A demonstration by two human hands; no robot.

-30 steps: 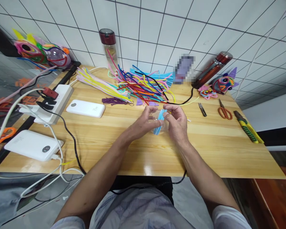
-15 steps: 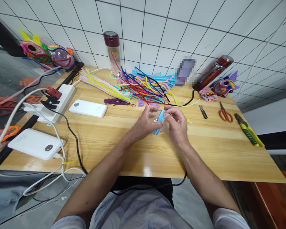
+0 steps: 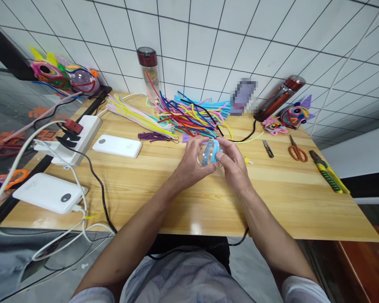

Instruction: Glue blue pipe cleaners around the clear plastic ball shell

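Observation:
Between my hands is a clear plastic ball (image 3: 205,156) with light-blue pipe cleaner (image 3: 212,150) running around it as a band. My left hand (image 3: 194,162) grips the ball from the left, thumb below and fingers over the top. On the other side my right hand (image 3: 233,162) is closed on the ball, its thumb and fingertips pressing at the blue pipe cleaner. Just beyond my hands lies a heap of colourful pipe cleaners (image 3: 192,115). A purple tassel-like bundle (image 3: 153,136) rests left of them.
Scissors (image 3: 297,151), a small cutter (image 3: 268,148) and green-yellow pliers (image 3: 330,174) lie to the right. A red thermos (image 3: 281,99) and decorated ball (image 3: 295,115) stand at the back. Power banks (image 3: 116,146), a power strip (image 3: 85,134) and trailing cables (image 3: 96,176) occupy the left.
The ball has turned in my hands, so the blue band now shows as a curved loop. Both hands stay in nearly the same place. The view has shifted slightly.

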